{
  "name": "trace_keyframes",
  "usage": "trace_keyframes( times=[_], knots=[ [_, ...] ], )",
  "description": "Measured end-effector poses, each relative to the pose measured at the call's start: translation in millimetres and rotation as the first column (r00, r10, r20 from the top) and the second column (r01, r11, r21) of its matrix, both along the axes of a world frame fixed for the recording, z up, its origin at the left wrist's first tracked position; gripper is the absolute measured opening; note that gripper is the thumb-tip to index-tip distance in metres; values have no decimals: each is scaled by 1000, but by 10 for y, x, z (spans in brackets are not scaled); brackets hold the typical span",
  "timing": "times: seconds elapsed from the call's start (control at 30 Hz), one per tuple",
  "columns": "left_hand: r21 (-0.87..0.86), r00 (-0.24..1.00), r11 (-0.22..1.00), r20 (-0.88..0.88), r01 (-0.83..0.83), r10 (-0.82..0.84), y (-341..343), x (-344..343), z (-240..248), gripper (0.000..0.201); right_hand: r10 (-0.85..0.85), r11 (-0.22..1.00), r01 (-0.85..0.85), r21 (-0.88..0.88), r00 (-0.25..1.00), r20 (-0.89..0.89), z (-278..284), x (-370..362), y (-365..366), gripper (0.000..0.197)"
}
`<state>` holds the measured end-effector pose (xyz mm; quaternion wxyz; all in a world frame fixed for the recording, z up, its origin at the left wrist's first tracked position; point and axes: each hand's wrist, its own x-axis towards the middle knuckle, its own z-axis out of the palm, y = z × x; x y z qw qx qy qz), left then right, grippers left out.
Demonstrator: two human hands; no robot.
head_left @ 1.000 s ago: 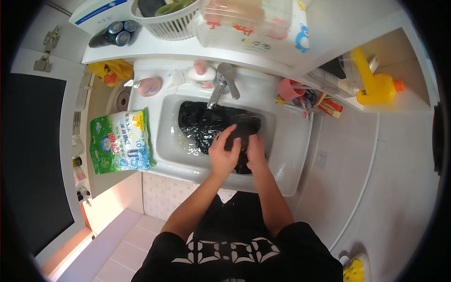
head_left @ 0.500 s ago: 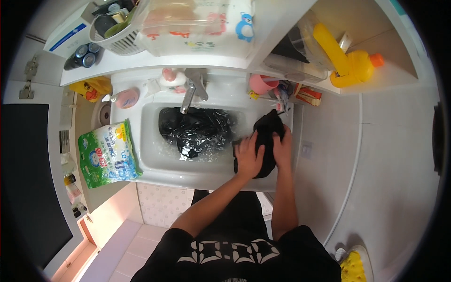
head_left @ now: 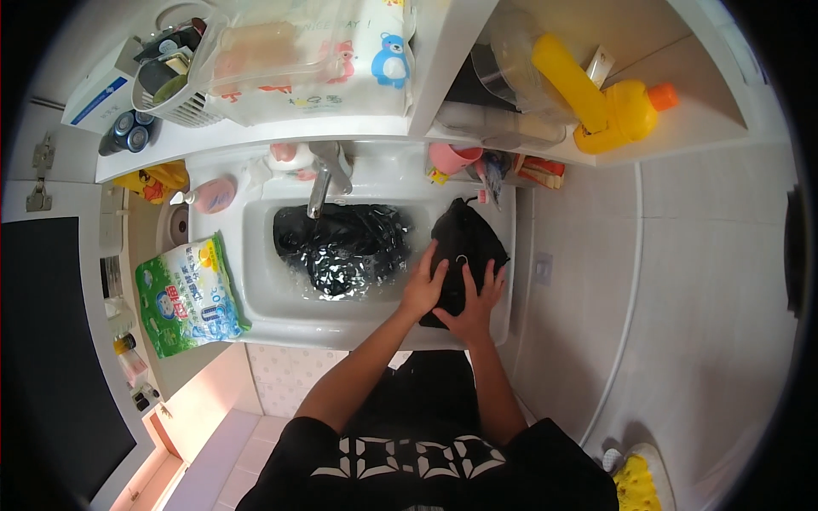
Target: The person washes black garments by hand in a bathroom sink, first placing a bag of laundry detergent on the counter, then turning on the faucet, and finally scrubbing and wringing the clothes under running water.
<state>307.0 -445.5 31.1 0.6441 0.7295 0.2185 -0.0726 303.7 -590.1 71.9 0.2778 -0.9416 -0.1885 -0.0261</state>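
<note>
A black cloth item (head_left: 466,234) with a small ring mark and a short cord at its far end lies spread on the sink's right rim. My left hand (head_left: 423,288) rests along its left edge, fingers stretched out. On its near right part lies my right hand (head_left: 474,308), fingers spread and thumb out to the left. Whether either hand pinches the fabric's underside is hidden. To the left, more black cloth (head_left: 341,243) sits soaking in the water of the white sink (head_left: 264,285), under the chrome faucet (head_left: 324,177).
A green-and-white detergent bag (head_left: 189,294) and a pink pump bottle (head_left: 213,195) stand left of the basin. A pink cup (head_left: 453,157) is behind the cloth. Above, a shelf holds a white basket (head_left: 183,106) and a yellow bottle (head_left: 626,115).
The black cloth has gone from bunched up to spread flatter on the rim. My right hand has moved from its right side onto its near part, fingers spreading. The view has shifted slightly.
</note>
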Motion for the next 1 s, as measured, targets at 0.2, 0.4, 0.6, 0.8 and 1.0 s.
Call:
trace_keyframes(
  times=[0.2, 0.4, 0.6, 0.8, 1.0],
  knots=[
    [-133, 993, 986, 50, -99, 106, -104, 317, 141, 56, -48, 990, 39, -134, 997, -64, 14, 58, -25, 93],
    [-357, 992, 929, 41, -100, 123, -155, 669, 194, 58, -162, 976, 180, -122, 977, 142, -233, 447, 48, 75],
    [-145, 987, 988, 140, -54, 74, 14, 652, 184, 54, -211, 954, 251, -163, 951, 225, -419, 553, 114, 75],
    [722, 959, 645, -92, 250, -269, 968, -94, -13, 72, -212, 962, 221, -159, 975, 72, 70, 354, 354, 83],
    [742, 857, 439, -489, 507, -164, 1468, -249, -262, 101, 98, 993, -97, -70, 995, 21, -42, -296, 957, 82]
  ],
)
